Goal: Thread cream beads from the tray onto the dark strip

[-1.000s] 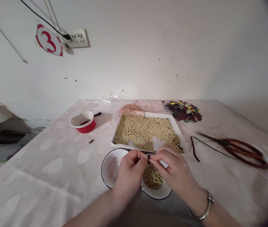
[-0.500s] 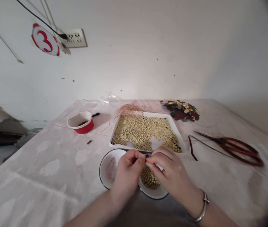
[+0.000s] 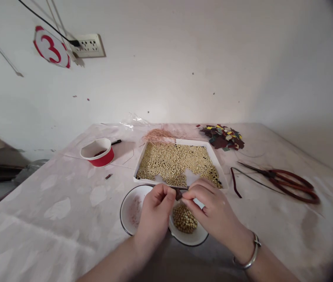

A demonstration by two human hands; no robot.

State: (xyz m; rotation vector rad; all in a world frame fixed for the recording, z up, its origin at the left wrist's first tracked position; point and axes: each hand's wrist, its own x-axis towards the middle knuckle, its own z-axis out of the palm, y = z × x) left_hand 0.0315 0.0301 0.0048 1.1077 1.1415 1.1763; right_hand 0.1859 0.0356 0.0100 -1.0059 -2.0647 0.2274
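Between my two hands is a small dark brown piece [image 3: 179,194], pinched from both sides. My left hand [image 3: 158,207] has thumb and forefinger pressed together on its left end. The fingertips of my right hand [image 3: 209,203] close on its right end; a metal bangle circles that wrist. Beneath the hands stand a white bowl [image 3: 127,213] with pinkish bits and another bowl [image 3: 194,239] partly filled with beige-gold beads. Just beyond them lies a white tray [image 3: 219,168] of pale beads with some dark ones.
A red and white paper cup [image 3: 105,158] and a black pen [image 3: 116,141] lie left. Thin copper-coloured strands [image 3: 159,136] lie behind the tray. Coloured scraps [image 3: 223,137] are piled back right, with scissors [image 3: 292,184] and a dark red strip [image 3: 236,184] nearer.
My hands have moved slightly apart, and more of the brown piece shows between the fingertips. The whole view has shifted slightly, with the table things now a little further left.
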